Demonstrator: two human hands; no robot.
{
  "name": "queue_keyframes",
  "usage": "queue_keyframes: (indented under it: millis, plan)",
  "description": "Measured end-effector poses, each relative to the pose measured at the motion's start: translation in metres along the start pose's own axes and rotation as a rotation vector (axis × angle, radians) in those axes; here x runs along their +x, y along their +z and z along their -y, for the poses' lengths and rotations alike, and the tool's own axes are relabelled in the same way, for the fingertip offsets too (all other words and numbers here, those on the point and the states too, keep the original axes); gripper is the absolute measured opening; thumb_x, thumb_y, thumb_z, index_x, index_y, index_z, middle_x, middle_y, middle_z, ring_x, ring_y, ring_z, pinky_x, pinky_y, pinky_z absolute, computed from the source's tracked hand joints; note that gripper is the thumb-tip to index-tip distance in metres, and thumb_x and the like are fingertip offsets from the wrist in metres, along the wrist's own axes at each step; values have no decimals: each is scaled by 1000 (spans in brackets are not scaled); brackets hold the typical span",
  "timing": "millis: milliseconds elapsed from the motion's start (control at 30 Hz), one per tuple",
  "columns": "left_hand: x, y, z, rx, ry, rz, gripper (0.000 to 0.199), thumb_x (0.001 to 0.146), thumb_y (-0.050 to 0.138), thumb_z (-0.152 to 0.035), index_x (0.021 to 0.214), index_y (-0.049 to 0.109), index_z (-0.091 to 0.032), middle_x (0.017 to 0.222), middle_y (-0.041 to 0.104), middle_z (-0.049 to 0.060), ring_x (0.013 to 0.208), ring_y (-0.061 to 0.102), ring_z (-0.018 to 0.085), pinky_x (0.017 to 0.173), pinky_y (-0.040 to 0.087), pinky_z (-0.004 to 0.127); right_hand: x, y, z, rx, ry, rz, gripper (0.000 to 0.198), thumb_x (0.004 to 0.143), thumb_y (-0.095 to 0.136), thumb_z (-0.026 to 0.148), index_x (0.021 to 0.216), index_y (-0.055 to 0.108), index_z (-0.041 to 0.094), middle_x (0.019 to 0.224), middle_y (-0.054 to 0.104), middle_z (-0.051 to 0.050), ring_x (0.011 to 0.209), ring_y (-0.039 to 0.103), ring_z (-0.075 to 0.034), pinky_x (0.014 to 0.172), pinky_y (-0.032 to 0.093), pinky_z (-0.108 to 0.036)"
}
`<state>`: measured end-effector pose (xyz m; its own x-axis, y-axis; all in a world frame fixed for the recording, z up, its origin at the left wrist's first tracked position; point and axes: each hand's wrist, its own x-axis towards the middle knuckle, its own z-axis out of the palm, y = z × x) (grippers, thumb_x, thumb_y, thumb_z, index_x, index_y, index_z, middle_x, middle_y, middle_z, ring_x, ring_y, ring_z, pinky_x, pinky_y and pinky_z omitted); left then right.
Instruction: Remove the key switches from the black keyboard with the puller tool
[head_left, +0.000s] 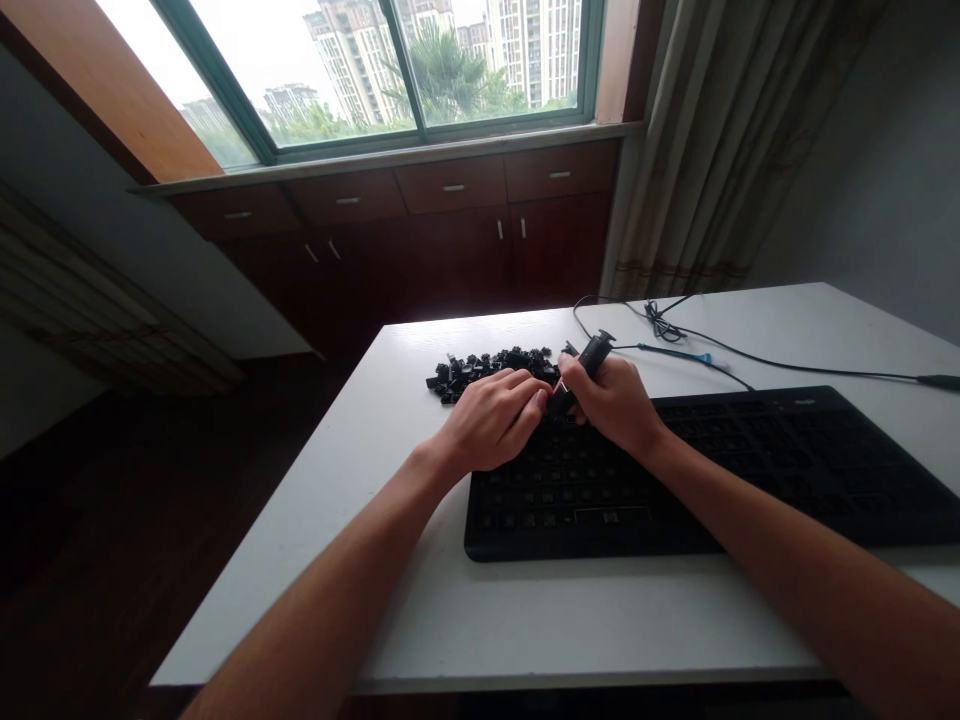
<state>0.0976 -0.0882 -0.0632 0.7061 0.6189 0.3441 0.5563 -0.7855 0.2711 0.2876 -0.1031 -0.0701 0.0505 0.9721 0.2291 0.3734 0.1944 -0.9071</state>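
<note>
A black keyboard (795, 470) lies on the white table with its key caps off across the part I can make out. Above its upper left edge, my right hand (611, 400) is closed around a long black piece (595, 352) shaped like a wide key cap, tilted up to the right. My left hand (499, 415) meets the lower end of that piece, fingers bent together. Something thin and reddish shows by its fingertips, too small to name. Just behind the left hand lies a heap of small black key caps (469, 370).
A black cable (787, 365) runs over the back right of the white table (322, 560), with a bundled loop and a blue-tipped thin black item (675, 353) near it. Beyond stand a dark red cabinet (442, 245), a window and curtains (697, 150).
</note>
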Motion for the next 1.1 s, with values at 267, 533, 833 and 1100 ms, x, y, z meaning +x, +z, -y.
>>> queue_keyframes:
  millis: [267, 533, 833, 1100]
  plan:
    - [0, 2, -1, 39, 34, -77, 34, 98, 46, -43, 111, 63, -18, 102, 67, 6, 89, 56, 18, 79, 49, 33, 1, -1, 2, 36, -105, -68, 51, 93, 50, 58, 66, 66, 18, 56, 59, -1, 57, 57, -15, 58, 43, -26]
    - [3, 6, 0, 17, 7, -236, 30, 93, 57, -45, 108, 64, -19, 100, 68, 6, 90, 60, 17, 80, 52, 32, -2, 0, 6, 93, -129, 28, 50, 93, 49, 62, 74, 62, 17, 64, 58, 0, 61, 54, -14, 62, 42, -27]
    - [4, 9, -5, -154, -103, -268, 29, 91, 63, -40, 113, 67, -22, 98, 70, 3, 80, 63, 12, 75, 54, 28, -2, 1, 2, 82, -133, 50, 44, 89, 55, 63, 84, 61, 20, 71, 62, 0, 67, 57, -15, 67, 45, -28]
    - [9, 3, -9, -413, -286, -368, 45, 92, 61, -43, 134, 57, -25, 102, 73, 2, 87, 68, 13, 77, 55, 27, 0, 2, 3, 282, -88, -33, 45, 83, 69, 56, 105, 54, 20, 75, 54, 3, 62, 48, -11, 55, 39, -24]
